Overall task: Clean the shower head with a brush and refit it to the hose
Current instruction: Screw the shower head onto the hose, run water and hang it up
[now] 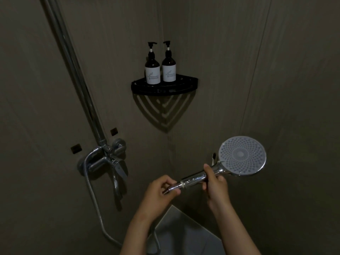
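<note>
lower right of frame: right hand (214, 183) grasps the round chrome shower head (241, 156); left hand (161, 188) pinches the ribbed metal hose (92, 192) nut; threads should start square, gently.

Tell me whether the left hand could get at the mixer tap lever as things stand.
Probably not yet: the left hand is closed on the hose nut at the shower head handle. Once let go, nothing blocks the way to the lever.
</note>
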Demonstrator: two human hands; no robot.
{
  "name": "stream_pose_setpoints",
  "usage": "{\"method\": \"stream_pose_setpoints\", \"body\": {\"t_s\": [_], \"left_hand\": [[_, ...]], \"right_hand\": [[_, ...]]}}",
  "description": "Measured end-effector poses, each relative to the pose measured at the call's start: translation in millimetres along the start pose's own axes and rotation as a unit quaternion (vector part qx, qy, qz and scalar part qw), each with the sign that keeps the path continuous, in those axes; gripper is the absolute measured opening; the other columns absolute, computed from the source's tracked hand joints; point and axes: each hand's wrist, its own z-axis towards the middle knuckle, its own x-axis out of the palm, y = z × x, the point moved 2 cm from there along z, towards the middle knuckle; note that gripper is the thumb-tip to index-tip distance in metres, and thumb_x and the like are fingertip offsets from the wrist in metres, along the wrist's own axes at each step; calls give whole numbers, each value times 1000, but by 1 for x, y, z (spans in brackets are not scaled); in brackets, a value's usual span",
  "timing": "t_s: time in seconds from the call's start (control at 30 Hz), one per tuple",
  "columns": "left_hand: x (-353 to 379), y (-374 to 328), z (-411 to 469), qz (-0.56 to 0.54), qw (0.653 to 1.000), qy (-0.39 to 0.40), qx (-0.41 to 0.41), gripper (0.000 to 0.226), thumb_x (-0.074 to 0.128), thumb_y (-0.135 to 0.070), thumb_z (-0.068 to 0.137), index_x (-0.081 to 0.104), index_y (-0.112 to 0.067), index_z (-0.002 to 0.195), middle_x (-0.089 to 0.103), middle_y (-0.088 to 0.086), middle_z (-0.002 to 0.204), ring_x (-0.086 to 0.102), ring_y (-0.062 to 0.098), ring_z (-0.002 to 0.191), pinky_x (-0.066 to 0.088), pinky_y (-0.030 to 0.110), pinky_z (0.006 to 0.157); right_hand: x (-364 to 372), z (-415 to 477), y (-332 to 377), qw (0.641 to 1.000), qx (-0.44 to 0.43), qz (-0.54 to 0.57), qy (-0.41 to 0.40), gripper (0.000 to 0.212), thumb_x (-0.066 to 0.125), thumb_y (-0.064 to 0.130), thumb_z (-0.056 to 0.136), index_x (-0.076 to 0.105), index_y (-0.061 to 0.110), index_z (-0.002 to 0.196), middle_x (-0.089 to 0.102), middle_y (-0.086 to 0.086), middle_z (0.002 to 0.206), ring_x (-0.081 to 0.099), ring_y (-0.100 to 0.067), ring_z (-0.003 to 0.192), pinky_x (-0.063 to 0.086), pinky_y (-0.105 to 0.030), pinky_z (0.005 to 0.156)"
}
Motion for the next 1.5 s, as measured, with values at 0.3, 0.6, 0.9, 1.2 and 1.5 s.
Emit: {"method": "stream_pose_setpoints", "body": {"t_s": [0.3, 0.6, 0.9, 1.2, 1.5], "left_hand": [[1, -5, -5, 72, 997, -21, -10, 22, 78, -25, 71, 60, -19, 83, 65, -1, 75, 57, 5, 66, 44, 15, 59], [-1, -7, -5, 61, 997, -33, 20, 14, 75, -9, 73, 66, -18, 78, 68, -2, 75, 63, 4, 71, 50, 22, 68], [-2, -4, -8, 63, 997, -16, -41, 23, 70, -29, 81, 58, -33, 100, 64, -4, 86, 63, 7, 79, 47, 16, 70], [-6, -11, -6, 90, 993, -55, 59, 35, 75, 0, 67, 65, -32, 78, 67, -13, 80, 62, -4, 77, 47, 7, 68], [0, -3, -6, 22, 999, -19, -20, 18, 54, -10, 91, 59, -27, 95, 63, -4, 64, 59, 2, 61, 44, 15, 60]], "right_hand": [[-1, 2, -6, 1000, 5, -10, 2, 18, 62, 28, 89, 53, 12, 86, 45, 2, 54, 41, -5, 39, 35, -18, 42], [1, -1, -6, 1000, -8, -10, -14, 20, 62, 25, 89, 50, 13, 79, 44, 0, 55, 39, -5, 38, 33, -16, 39], [5, -1, -6, 1000, -8, -8, -5, 18, 62, 26, 89, 51, 13, 81, 45, 1, 57, 40, -6, 41, 35, -18, 43], [5, -2, -8, 1000, 6, -7, -10, 21, 62, 29, 89, 51, 11, 90, 46, 0, 60, 40, -8, 45, 34, -18, 44], [3, 0, -5, 1000, -4, -1, -23, 21, 63, 29, 88, 50, 14, 84, 45, 1, 56, 40, -7, 41, 34, -19, 43]]}}
